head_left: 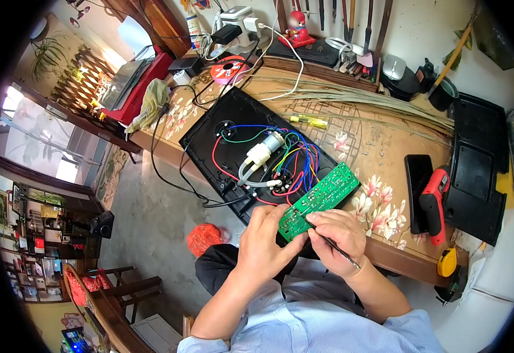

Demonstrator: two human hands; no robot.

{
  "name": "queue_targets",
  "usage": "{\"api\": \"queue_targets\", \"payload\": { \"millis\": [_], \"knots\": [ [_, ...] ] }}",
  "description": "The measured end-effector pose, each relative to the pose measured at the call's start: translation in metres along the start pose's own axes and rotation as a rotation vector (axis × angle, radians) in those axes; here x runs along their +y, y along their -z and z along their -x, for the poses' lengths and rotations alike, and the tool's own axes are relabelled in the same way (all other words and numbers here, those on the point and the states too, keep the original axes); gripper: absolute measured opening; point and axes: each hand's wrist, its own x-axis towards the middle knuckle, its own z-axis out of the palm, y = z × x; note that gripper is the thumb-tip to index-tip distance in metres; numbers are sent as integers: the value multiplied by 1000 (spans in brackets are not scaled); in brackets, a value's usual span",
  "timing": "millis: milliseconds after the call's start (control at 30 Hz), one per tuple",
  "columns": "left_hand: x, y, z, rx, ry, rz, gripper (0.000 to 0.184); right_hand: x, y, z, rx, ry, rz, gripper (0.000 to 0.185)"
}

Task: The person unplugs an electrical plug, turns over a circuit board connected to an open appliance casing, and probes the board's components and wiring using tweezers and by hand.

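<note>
My left hand (pixel 261 244) grips the near-left end of a green circuit board (pixel 327 191), fingers on the far side and thumb at the near edge. My right hand (pixel 340 238) is closed on a slim dark tool (pixel 340 252), perhaps tweezers; its tip meets the board's near part, partly hidden by the fingers. Coloured wires (pixel 309 154) run from the board into an open black plastic housing (pixel 201 138). Inside the housing lie a small motor pump (pixel 261 152) and a clear tube (pixel 246 176) looped beside it.
A yellow screwdriver (pixel 309 121) lies beyond the housing, near scattered screws (pixel 370 145). To the right are a black phone (pixel 417 191), a red-and-black handheld tool (pixel 434 203), a black panel (pixel 477 167) and a yellow tape measure (pixel 447 262). A black cable (pixel 169 182) hangs off the table's left side.
</note>
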Motion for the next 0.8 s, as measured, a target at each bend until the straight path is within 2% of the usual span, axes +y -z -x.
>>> {"api": "queue_targets", "payload": {
  "millis": [800],
  "knots": [
    [-1,0,0,-2,3,-2,58,1,-1,1,-14,-14,2,29]
  ]
}}
